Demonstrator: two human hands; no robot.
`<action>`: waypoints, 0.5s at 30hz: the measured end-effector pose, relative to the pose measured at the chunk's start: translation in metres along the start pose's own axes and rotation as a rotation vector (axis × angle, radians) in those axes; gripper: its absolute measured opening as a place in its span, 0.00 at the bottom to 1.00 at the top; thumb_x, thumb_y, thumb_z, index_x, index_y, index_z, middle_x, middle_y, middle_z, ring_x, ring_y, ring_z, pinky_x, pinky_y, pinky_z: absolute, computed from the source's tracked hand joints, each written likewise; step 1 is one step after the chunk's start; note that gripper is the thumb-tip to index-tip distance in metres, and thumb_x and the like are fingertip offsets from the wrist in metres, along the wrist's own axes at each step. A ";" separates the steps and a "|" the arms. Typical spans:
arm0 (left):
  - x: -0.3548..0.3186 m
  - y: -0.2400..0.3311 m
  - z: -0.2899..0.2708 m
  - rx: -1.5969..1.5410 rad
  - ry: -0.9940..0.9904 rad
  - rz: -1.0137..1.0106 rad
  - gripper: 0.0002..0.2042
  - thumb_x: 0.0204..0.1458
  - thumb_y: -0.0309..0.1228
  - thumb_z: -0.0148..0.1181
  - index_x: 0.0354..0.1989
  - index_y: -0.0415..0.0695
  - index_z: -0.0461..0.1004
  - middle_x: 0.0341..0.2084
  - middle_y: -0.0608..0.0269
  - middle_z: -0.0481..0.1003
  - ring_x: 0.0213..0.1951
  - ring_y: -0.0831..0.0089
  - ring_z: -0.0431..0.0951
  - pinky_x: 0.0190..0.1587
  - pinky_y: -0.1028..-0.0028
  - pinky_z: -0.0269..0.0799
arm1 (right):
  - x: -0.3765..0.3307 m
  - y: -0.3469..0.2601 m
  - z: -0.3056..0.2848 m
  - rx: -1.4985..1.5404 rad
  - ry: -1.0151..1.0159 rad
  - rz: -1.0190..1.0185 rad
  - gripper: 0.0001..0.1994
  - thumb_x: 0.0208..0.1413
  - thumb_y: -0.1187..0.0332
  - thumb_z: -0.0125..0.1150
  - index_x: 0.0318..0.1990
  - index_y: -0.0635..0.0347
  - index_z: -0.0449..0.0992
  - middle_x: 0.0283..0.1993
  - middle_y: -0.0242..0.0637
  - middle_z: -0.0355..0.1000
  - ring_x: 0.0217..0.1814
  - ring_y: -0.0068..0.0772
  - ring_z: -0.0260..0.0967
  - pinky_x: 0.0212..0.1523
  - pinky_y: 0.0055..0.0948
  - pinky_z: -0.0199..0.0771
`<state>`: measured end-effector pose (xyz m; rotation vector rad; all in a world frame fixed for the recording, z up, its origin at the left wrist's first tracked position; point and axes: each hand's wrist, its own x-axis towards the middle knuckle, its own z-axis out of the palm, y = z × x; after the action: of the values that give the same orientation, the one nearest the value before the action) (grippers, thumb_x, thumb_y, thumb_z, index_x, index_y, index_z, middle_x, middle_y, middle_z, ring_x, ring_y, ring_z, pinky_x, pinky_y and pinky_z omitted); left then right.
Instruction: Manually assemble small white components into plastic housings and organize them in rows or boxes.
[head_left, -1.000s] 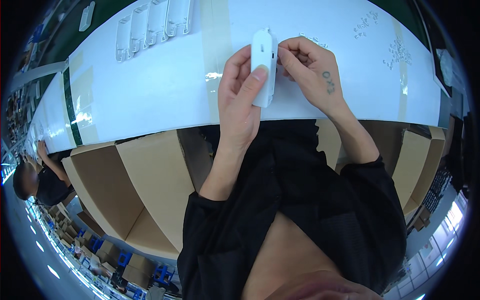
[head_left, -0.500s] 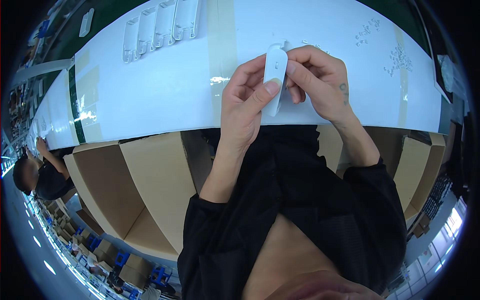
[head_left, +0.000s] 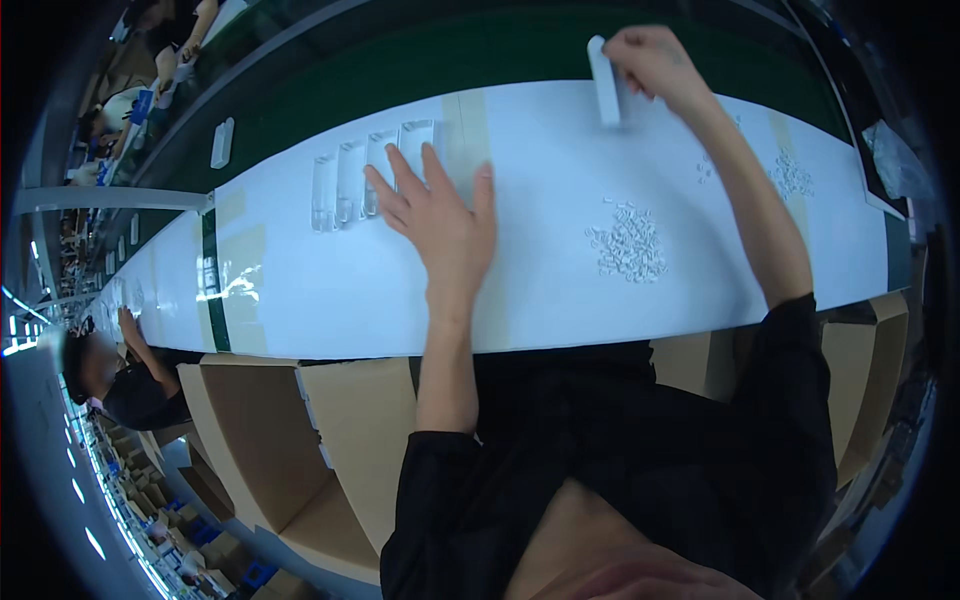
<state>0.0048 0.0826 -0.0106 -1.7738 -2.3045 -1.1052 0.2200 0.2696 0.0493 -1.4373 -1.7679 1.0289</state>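
Note:
My right hand (head_left: 658, 68) is stretched out over the far edge of the white table, its fingers closed on the side of a long white plastic housing (head_left: 604, 85). The housing stands tilted, its near end just over the table's edge. Fingers spread, my left hand (head_left: 440, 220) reaches toward a row of several open white plastic housing shells (head_left: 324, 190). Its fingertips overlap the nearer shells at the row's right end; whether they touch I cannot tell. Between my arms lies a pile of small clear-whitish parts (head_left: 632, 245).
Beyond the white tabletop (head_left: 540, 290) runs a dark green conveyor belt (head_left: 400, 60), with another white housing (head_left: 222, 143) on it. More small parts (head_left: 790, 175) are scattered at the right. Open cardboard boxes (head_left: 250, 430) stand below the near edge. A co-worker (head_left: 135, 380) sits at far left.
My hands have parted. The right one carried the white housing away to the belt side of the table; the left let go of it, opened and moved left toward the shells. The view has shifted.

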 end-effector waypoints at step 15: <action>0.016 -0.026 -0.016 0.084 -0.118 0.041 0.13 0.48 0.28 0.67 0.44 0.48 0.77 0.48 0.59 0.73 0.72 0.43 0.56 0.72 0.36 0.33 | -0.015 0.101 -0.004 -0.532 -0.352 -0.547 0.07 0.54 0.69 0.63 0.30 0.64 0.79 0.27 0.38 0.73 0.28 0.36 0.68 0.32 0.34 0.71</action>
<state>-0.0288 0.0850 -0.0048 -1.8941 -2.3290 -0.9066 0.2757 0.2655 -0.0358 -0.9696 -2.6412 0.5585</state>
